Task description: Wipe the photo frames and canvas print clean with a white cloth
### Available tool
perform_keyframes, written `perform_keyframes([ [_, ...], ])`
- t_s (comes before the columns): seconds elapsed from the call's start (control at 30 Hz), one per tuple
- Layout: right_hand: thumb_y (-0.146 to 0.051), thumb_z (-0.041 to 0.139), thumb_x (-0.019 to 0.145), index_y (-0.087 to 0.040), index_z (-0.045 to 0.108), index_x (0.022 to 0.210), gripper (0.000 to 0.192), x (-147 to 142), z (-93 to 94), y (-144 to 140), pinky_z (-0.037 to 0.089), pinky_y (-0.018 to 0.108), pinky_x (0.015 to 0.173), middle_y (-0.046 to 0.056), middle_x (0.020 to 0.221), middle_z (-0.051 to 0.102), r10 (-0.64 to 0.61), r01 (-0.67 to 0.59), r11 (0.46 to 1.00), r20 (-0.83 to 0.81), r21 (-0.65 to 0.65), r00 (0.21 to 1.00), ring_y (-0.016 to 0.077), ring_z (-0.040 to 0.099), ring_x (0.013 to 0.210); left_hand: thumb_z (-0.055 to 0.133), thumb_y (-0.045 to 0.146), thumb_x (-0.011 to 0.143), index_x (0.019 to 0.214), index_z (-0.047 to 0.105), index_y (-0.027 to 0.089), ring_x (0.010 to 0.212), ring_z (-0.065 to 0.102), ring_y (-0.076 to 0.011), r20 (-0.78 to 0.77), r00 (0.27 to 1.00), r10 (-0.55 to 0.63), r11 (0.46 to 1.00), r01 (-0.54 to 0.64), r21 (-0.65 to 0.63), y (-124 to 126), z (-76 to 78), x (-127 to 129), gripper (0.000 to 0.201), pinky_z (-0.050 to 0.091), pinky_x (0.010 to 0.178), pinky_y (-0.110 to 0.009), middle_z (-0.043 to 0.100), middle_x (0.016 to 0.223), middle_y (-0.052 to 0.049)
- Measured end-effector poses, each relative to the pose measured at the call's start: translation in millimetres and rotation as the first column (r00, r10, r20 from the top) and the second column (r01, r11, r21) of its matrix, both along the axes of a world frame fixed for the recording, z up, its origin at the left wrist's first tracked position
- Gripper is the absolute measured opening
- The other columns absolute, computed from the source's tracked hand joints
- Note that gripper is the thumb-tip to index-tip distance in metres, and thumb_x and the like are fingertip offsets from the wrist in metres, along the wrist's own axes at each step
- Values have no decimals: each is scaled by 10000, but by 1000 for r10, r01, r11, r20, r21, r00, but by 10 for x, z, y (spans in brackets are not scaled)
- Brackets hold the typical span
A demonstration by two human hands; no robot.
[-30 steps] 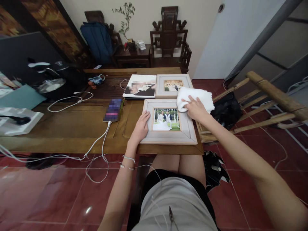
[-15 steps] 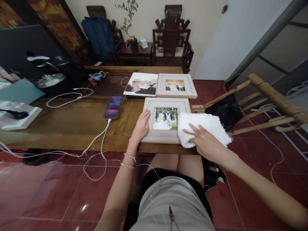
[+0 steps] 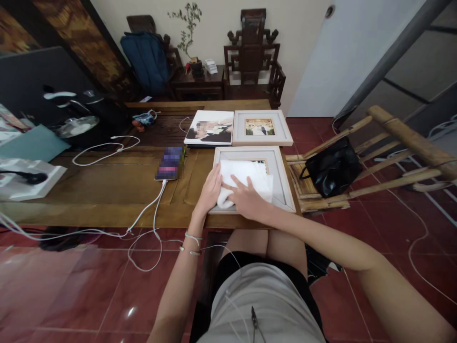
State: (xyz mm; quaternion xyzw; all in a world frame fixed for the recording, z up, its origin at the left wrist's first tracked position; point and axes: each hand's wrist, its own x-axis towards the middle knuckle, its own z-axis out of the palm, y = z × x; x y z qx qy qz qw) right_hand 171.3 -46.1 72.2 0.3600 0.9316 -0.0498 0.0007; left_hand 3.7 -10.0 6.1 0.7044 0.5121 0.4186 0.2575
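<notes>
A light wooden picture frame (image 3: 283, 183) lies face up at the table's front edge. My left hand (image 3: 210, 190) grips its left side, fingers along the border. Spread over the frame's left and middle is a white cloth (image 3: 263, 186), which covers most of the photo. My right hand (image 3: 247, 197) presses on this cloth with its fingers apart, close beside the left hand; its thumb side is partly hidden in the folds. Just behind lie a second picture frame (image 3: 282, 128) and a white photo album or panel (image 3: 210, 121) with a couple's picture.
A phone (image 3: 170, 163) on a charging cable (image 3: 157, 205) lies to the left on the wooden table (image 3: 117, 190). Farther left are a white power strip (image 3: 46, 178) and a glass-lidded pot (image 3: 78, 126). A bamboo chair (image 3: 389, 138) holding a black bag (image 3: 333, 166) stands at right.
My right hand has slid the white cloth leftward across the frame, from its right edge onto the photo and up to my left hand. The left hand stays at the frame's left side.
</notes>
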Motion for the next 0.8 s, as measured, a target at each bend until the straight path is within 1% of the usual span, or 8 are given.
perform_keyframes([
  [0.1,15,389,820,-230,688,1085,469,145,-55,346,222,718,1054,8,1535,325,-64,62,997,35,52,997,348,206,1423,305,377,992,1445,366,196,1438,264,-208,-106,993,-45,997,52,59,1,-1,8,492,204,1194,-443,330,1539,-83],
  [0.2,29,394,825,-215,680,1111,473,223,22,745,173,712,1076,29,1538,316,-157,149,977,45,151,987,362,182,1427,360,274,966,1370,477,161,1428,290,-229,-193,979,-70,990,92,104,0,25,18,436,255,1175,-488,468,1451,-105],
  [0.27,36,397,821,-191,662,1143,475,192,102,958,164,709,1078,46,1560,260,-190,184,955,2,232,982,375,147,1432,395,222,943,1302,549,156,1412,327,-234,-191,978,-78,988,101,118,-3,51,24,396,292,1160,-496,531,1395,-109],
  [0.33,26,403,830,-187,646,1165,466,93,148,1098,156,694,1088,46,1578,199,-145,144,948,-20,284,989,361,122,1440,420,192,926,1230,606,157,1382,382,-234,-151,984,-93,984,114,134,-4,74,24,358,323,1149,-490,559,1365,-110],
  [0.47,-57,392,904,-198,653,1155,388,-146,96,1196,151,580,1138,50,1554,281,3,-15,967,45,255,999,282,184,1439,401,119,903,1111,671,178,1306,489,-215,-93,988,-125,977,139,162,5,93,7,346,384,1120,-475,637,1270,-83],
  [0.57,-66,386,916,-193,650,1158,380,-140,51,1181,175,547,1131,62,1501,394,-30,17,977,60,211,998,268,256,1416,367,32,849,1105,673,179,1290,507,-202,-90,987,-130,975,144,172,8,84,-7,426,386,1124,-462,650,1252,-68],
  [0.67,14,396,860,-199,659,1134,436,124,87,1148,190,545,1113,55,1452,469,-83,67,980,77,189,994,261,300,1395,344,-26,794,1111,670,161,1308,487,-202,-90,987,-134,973,148,175,4,68,-8,492,373,1132,-456,652,1247,-76],
  [0.8,56,418,793,-177,688,1065,448,702,179,1113,262,505,1065,90,1364,558,-181,153,967,127,204,975,265,386,1338,334,-60,767,1131,658,145,1310,485,-200,-97,988,-120,975,136,175,-2,53,3,528,375,1131,-445,655,1242,-82],
])
